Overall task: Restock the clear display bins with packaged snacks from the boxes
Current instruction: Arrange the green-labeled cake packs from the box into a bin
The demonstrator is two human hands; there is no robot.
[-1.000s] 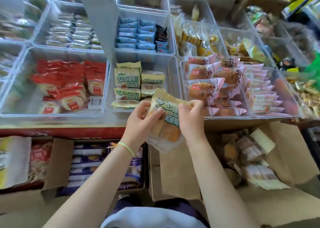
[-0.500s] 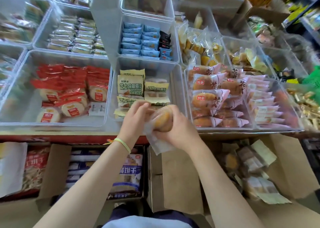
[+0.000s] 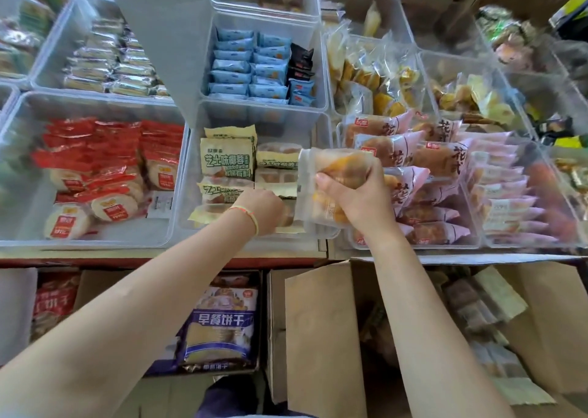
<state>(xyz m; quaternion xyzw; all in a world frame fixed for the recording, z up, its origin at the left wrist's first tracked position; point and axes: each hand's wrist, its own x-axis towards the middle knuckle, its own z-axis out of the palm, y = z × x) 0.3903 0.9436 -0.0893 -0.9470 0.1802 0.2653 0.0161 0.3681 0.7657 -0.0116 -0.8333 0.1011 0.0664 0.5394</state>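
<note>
Restocking is at the placing step. The right hand [image 3: 356, 195] grips a clear-wrapped snack pack [image 3: 331, 188] from above, fingers and thumb curled round its middle, and holds it on edge over the right side of the centre bin [image 3: 191, 175], near the wall shared with the bin of pink-wrapped cakes [image 3: 410, 150]. The pack's lower end looks to reach down to the bin's front right corner, though whether it touches the floor of the bin cannot be told. The left hand [image 3: 261, 207] is down inside the same bin among the yellow-green packs [image 3: 227, 160] already lying there; its knuckles face the camera and its fingers are hidden, so whether it grips a pack or only pushes against the stack cannot be told. The two hands are apart, with a strip of stacked packs between them.

The person is probably making room with the left hand for the pack in the right. The next move likely calls for laying that pack flat or slotting it into the right-hand column, label up to match its neighbours, then letting go. More stock seems to wait in the open cardboard box [image 3: 541, 322] below the shelf edge on the right, so a reach down there would probably follow.
</note>
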